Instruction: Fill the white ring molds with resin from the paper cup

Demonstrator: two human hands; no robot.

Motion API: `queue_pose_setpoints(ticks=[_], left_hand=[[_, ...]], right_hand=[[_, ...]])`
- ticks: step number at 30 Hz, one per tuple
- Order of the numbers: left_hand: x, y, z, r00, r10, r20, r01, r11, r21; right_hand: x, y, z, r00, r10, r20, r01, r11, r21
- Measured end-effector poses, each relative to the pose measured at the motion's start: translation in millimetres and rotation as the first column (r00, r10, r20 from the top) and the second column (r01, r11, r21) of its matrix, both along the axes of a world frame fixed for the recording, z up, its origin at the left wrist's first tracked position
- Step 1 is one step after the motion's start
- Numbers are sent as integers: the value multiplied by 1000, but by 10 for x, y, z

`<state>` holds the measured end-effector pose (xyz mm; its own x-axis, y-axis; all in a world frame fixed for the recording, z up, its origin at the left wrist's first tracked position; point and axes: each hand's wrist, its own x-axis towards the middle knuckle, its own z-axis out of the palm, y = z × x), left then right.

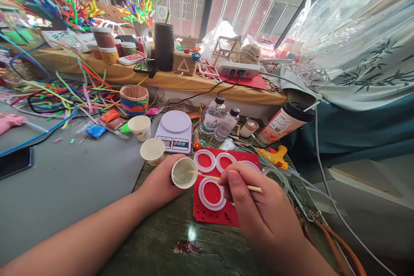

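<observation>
Gripping a cup [184,174] in your left hand [162,180], you pinch a stick [255,189] in your right hand [257,205], beside pale rings [201,194].

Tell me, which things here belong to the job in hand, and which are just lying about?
Seemingly part of the job:
- paper cup of liquid, in the left hand
- wooden stick, in the right hand
- pale rings on a red sheet
- perhaps the scale and clear bottles

Probably just lying about:
- phone
- glue gun
- lidded drink cup
- ball of twine
</observation>
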<state>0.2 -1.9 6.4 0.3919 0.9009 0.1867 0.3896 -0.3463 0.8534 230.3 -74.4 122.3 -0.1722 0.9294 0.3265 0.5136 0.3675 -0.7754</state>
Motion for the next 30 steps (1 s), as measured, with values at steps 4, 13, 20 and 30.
queue_pose_setpoints(ticks=[4,13,20,30], left_hand=[[0,2,1,1000,-7,3,7,1000,-6],[7,12,9,1000,-3,-9,3,1000,2],[6,10,6,1000,-11,-14,11,1000,7],[-8,20,-30,1000,-3,-14,3,1000,16]], right_hand=[[-3,4,-7,1000,22,-14,-22,1000,-6],[31,42,-88,999,4,-42,-3,1000,25],[18,52,-94,999,-12,-43,14,998,58],[27,54,-80,998,-10,-69,9,1000,-8]])
